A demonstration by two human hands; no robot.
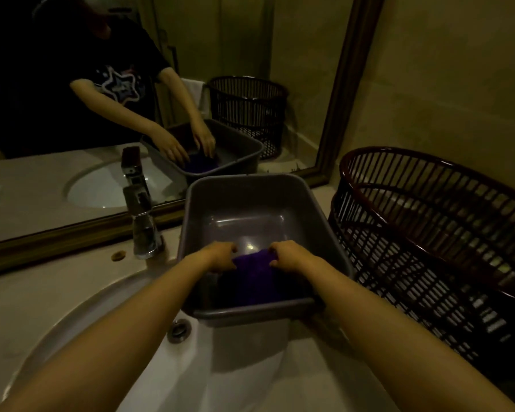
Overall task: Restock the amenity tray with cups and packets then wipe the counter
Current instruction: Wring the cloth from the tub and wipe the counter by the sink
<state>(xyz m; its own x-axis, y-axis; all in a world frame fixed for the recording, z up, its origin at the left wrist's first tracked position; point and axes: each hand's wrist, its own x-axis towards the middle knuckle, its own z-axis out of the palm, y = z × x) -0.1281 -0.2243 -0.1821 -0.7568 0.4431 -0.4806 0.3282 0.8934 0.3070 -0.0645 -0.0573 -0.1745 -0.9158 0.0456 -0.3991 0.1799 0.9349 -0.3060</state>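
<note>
The soft purple cloth (252, 276) sits in the near end of the grey plastic tub (191, 209), low in the middle of the frame. The left hand (220, 257) and right hand (290, 255) are on either side of it, both just as close. Their curled fingers (280, 248) grip its two sides.

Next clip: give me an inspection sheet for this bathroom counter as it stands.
Surface: pale counter with a sink; dim light.
Job's things: purple cloth lies in the grey tub, whose near end juts over the sink; no cups or packets seen.
Clutter: small brown object by the faucet base.
Grippers: left hand and right hand both grip the cloth's far edge, fingers curled.
Cables: nothing seen.
Surroundings: dark slatted basket right of the tub; framed mirror behind the counter.
</note>
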